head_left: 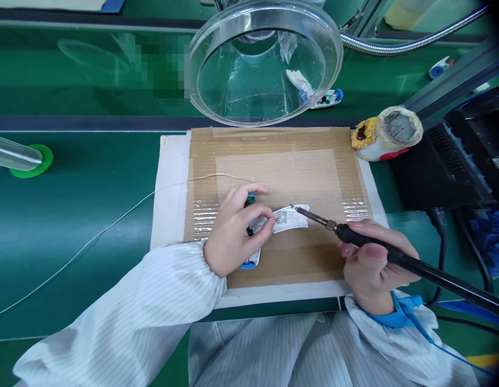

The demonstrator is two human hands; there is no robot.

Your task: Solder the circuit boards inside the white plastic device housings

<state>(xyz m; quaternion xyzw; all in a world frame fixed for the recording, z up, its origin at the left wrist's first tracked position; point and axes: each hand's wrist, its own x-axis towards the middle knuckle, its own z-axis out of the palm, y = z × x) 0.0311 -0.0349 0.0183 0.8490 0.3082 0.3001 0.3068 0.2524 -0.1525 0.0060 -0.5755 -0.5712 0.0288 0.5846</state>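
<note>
Left hand pinched at a white piece, right hand gripping a soldering iron

From my remote seat, the head view gives me both hands over a sheet of cardboard [273, 161], which lies on a white board [171, 177] on the green worktop [92, 188].

I see the left hand [241, 226] with thumb and forefinger tips closed together at the left end of a small white piece [290, 217] with printing on it; whatever may be between those tips is too small for me to tell. The white piece lies near the middle of the cardboard. Partly hidden under the same hand is a blue-and-white casing [249, 265] with a green circuit board [250, 200]. A thin silvery wire [124, 215] crosses from the left edge and ends just beyond the fingers.

The right hand [380, 263] is wrapped around the black handle of the soldering iron [435, 276], a blue strap [394, 316] at its wrist. The iron's tip is over the white piece's upper edge; I can't tell whether they touch.

Farther off, a clear round hood [265, 117] hangs beyond the cardboard, and a jar with a yellow flower [389, 137] stands at the far right corner, beside a black box [419, 172].
</note>
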